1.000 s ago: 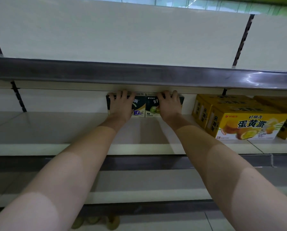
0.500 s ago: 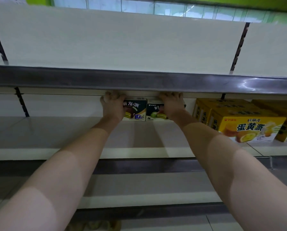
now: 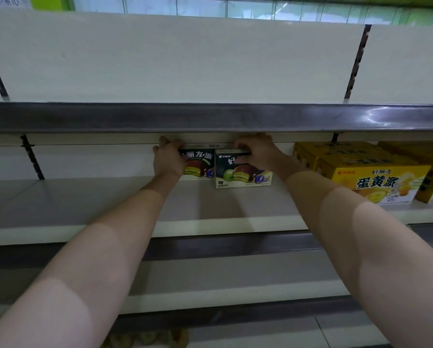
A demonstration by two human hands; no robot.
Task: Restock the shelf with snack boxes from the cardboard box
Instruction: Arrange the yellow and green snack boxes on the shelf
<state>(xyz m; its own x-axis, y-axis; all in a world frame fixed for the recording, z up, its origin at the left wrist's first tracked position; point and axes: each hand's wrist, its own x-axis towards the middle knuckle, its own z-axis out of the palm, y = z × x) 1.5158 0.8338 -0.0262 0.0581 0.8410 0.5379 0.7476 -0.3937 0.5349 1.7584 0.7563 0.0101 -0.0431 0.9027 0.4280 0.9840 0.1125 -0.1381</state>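
Two dark snack boxes with cake pictures stand side by side at the back of the middle shelf (image 3: 90, 197). My left hand (image 3: 169, 159) grips the left end of the left snack box (image 3: 198, 163). My right hand (image 3: 259, 153) grips the top of the right snack box (image 3: 243, 173), which sits a little further forward than the left one. The fingertips of both hands are partly hidden under the rail of the shelf above. The cardboard box is out of view.
Large yellow snack boxes (image 3: 376, 182) fill the same shelf on the right, close to my right forearm. The grey front rail of the upper shelf (image 3: 210, 118) hangs low over my hands. Further shelves (image 3: 210, 280) lie below.
Both hands went from lying flat against the box fronts to gripping the boxes. The right box has come forward towards the shelf's front. The camera has tilted up slightly.
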